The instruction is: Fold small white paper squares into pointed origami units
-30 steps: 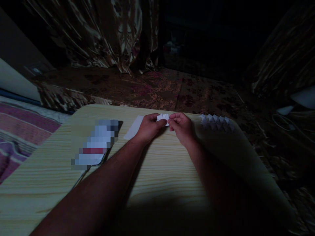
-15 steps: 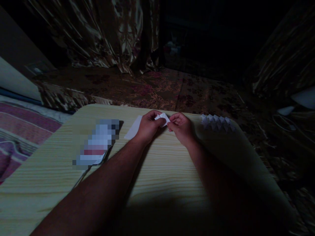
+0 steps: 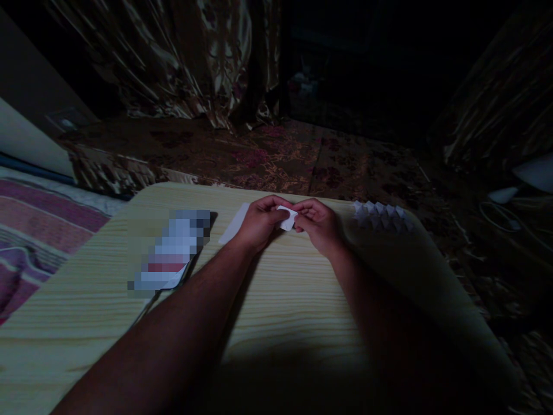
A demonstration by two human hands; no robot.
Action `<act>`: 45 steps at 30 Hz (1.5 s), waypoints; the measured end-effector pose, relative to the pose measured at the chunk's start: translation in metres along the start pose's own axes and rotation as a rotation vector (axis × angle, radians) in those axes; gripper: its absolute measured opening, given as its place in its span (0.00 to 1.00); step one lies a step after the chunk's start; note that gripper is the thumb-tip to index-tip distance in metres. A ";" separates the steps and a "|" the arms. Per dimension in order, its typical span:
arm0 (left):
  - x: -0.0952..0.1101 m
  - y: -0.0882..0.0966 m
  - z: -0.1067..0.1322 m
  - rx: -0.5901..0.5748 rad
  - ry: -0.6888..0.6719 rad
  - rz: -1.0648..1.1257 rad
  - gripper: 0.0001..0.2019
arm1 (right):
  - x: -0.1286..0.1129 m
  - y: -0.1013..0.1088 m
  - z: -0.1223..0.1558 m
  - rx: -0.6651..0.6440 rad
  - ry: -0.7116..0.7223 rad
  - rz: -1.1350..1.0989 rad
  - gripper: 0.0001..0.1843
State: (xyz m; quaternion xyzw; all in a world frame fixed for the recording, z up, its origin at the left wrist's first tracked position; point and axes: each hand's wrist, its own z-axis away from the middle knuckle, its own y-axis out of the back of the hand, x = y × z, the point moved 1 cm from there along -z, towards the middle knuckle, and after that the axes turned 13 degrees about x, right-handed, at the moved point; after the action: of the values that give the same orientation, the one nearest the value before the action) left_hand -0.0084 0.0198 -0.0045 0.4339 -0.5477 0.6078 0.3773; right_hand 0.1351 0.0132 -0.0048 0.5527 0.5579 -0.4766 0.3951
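A small folded piece of white paper (image 3: pixel 286 221) is pinched between both hands near the table's far edge. My left hand (image 3: pixel 260 222) grips its left side, thumb lying across the face. With thumb and fingers closed, my right hand (image 3: pixel 317 222) holds the right side. The fingertips of both hands meet behind the paper's upper edge, and that back side is hidden. Just left of my left hand lies a flat stack or strip of white paper (image 3: pixel 232 225). To the right stand two rows of small folded paper pieces (image 3: pixel 382 216).
The light wooden table (image 3: pixel 298 300) has rounded corners. On its left lies a phone-like device (image 3: pixel 175 251), its surface pixelated, with a cable. A patterned cloth-covered ledge (image 3: pixel 259 153) and curtains (image 3: pixel 173 57) are behind. Striped bedding (image 3: pixel 38 219) borders the left side.
The folded paper has turned in my fingers, its pointed top flaps now out of sight. My hands have drawn closer, with the upper fingertips now meeting.
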 end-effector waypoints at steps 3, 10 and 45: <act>0.000 0.002 -0.001 -0.026 0.013 0.005 0.09 | -0.001 0.002 0.000 -0.038 -0.011 -0.005 0.09; 0.002 0.004 0.000 -0.089 0.072 0.001 0.09 | -0.001 0.008 0.000 -0.134 -0.062 -0.025 0.09; 0.001 0.006 0.000 -0.178 0.039 -0.107 0.11 | 0.007 0.018 -0.008 -0.252 -0.147 -0.100 0.13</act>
State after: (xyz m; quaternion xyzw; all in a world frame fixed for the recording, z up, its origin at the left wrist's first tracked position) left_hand -0.0145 0.0191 -0.0059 0.4153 -0.5682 0.5440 0.4568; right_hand 0.1531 0.0212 -0.0117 0.4342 0.6095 -0.4611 0.4768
